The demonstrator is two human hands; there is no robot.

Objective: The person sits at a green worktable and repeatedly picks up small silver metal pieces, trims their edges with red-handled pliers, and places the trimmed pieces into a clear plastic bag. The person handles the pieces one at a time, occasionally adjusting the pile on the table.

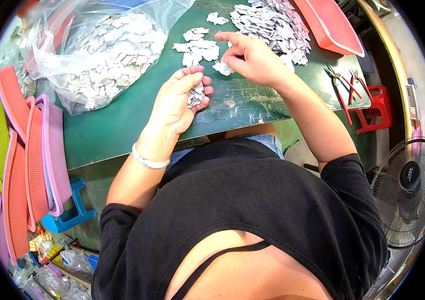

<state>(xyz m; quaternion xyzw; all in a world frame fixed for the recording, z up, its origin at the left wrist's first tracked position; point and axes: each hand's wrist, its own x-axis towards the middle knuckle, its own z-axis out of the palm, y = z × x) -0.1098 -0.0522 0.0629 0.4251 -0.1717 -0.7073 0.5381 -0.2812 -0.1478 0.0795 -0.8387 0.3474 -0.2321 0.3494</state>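
My left hand (181,95) is closed around a few small silver-grey metal pieces (196,96), thumb on top, held over the green table's near part. A little to the right, my right hand (252,59) pinches one flat, irregular metal piece (223,68) between thumb and fingers, its index finger stretched out to the left. Just beyond both hands lies a small group of similar metal pieces (198,50). Behind my right hand rises a large heap of metal pieces (272,27). A clear plastic bag (107,60) full of such pieces stands at the left.
A red plastic basket (330,27) sits at the table's far right. Two red-handled pliers (341,90) lie near the right edge, above a red stool (378,110). A fan (406,187) stands at right. Stacked coloured baskets (27,145) and a blue stool (72,207) are at left.
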